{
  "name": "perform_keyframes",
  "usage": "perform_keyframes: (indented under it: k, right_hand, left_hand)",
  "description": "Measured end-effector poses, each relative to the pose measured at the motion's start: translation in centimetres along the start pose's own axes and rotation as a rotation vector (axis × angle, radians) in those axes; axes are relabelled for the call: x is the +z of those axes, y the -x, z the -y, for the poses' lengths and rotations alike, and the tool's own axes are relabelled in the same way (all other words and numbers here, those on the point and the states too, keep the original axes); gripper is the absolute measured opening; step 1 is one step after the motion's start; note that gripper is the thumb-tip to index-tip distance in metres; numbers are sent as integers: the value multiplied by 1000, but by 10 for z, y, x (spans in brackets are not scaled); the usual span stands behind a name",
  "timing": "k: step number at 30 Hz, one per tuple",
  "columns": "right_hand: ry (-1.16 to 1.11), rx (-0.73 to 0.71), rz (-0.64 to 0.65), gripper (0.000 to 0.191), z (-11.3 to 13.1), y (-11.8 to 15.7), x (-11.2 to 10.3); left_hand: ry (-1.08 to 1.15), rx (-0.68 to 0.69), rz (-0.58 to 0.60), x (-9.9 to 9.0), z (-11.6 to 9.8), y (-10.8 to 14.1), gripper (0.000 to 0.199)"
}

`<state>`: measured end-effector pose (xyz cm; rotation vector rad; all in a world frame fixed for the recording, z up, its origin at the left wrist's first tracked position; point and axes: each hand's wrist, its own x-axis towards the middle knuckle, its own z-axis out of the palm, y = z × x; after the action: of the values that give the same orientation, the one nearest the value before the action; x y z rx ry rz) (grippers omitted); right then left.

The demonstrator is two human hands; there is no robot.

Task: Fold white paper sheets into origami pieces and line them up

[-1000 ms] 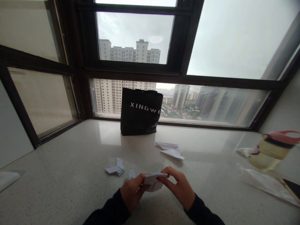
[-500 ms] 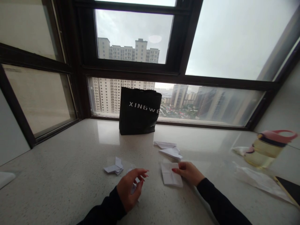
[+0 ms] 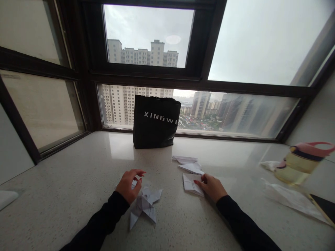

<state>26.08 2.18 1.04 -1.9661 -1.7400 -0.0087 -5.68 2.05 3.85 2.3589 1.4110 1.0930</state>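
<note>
My left hand (image 3: 129, 185) is over the left part of the counter, fingers curved and thumb apart from them. Under it a bit of a small folded paper piece (image 3: 134, 182) shows; the rest is hidden by the hand. Just in front of my left wrist lies a white folded-paper star (image 3: 143, 205) with pointed arms. My right hand (image 3: 212, 187) pinches the right edge of a folded paper square (image 3: 190, 183), its thumb on top. Right behind that square are a flat folded paper strip (image 3: 185, 159) and a pointed folded paper piece (image 3: 191, 168).
A black bag (image 3: 157, 125) stands by the window at the back. To the right are a yellowish bottle with a pink lid (image 3: 298, 165), a crumpled white sheet (image 3: 290, 197) and a dark flat device (image 3: 326, 205). A white object (image 3: 7, 198) sits at the far left.
My left hand has moved left and away from me, uncovering the paper star and now covering the small folded piece. My right hand has shifted the paper square slightly farther away.
</note>
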Motion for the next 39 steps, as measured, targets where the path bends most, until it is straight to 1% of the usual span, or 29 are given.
perform_keyframes:
  k: [2,4,6,7,10,11,12,13,16,18,21,23,24,25,26,27,28,30,31,33,36,39]
  right_hand:
    - [28,13,-37,29,-4,1,0]
    - [53,23,-74,32,-6,1,-3]
    - [77,22,-119,34,-6,0,-10]
    - [92,20,-146,35,-3,0,-15]
    - [79,-45,-247,36,20,6,-29]
    - [19,-101,-271,37,32,12,-32]
    - [-95,-178,-255,36,45,19,-33]
    - [-227,-226,-180,35,58,27,-32]
    - [-578,-357,236,31,92,53,-23]
    - [-712,-354,383,32,105,65,-18]
    - [-921,-273,466,35,108,72,-14]
    - [-1067,-209,498,43,106,71,-11]
    - [-1126,-171,507,44,105,71,-10]
    - [-1173,-131,515,40,104,70,-8]
    - [-1202,-92,519,33,104,69,-6]
    - [-1217,-54,513,29,104,68,-3]
    - [-1224,-22,500,29,104,67,-2]
    - [-1217,15,472,31,104,67,1]
    - [-1216,21,467,31,104,67,2]
    - [-1239,1,505,32,106,70,4]
    - [-1249,-39,564,38,108,75,7]
    - [-1202,-21,532,42,107,76,8]
  left_hand:
    - [-72,-38,73,2,6,-1,25]
    - [-110,-58,110,3,10,-1,24]
    - [-131,-68,134,3,11,0,29]
    - [-141,-66,173,3,10,1,33]
    - [-129,-50,372,3,3,3,43]
    - [-116,-50,432,4,-2,4,42]
    - [-89,-53,468,6,-8,5,41]
    - [-36,-61,461,8,-14,7,39]
    - [267,-74,316,17,-34,13,35]
    - [493,-97,232,24,-44,19,33]
    - [710,-214,204,29,-49,25,31]
    - [837,-307,199,30,-47,26,33]
    - [885,-332,220,30,-46,26,35]
    - [900,-335,256,30,-44,26,35]
    - [867,-302,290,30,-42,25,35]
    - [785,-234,305,30,-40,25,35]
    - [670,-149,296,30,-38,24,35]
    - [432,16,236,31,-34,23,38]
    - [350,73,211,32,-32,23,38]
    - [283,111,203,34,-30,22,36]
    - [251,106,186,37,-29,23,32]
    - [202,107,188,37,-30,23,33]
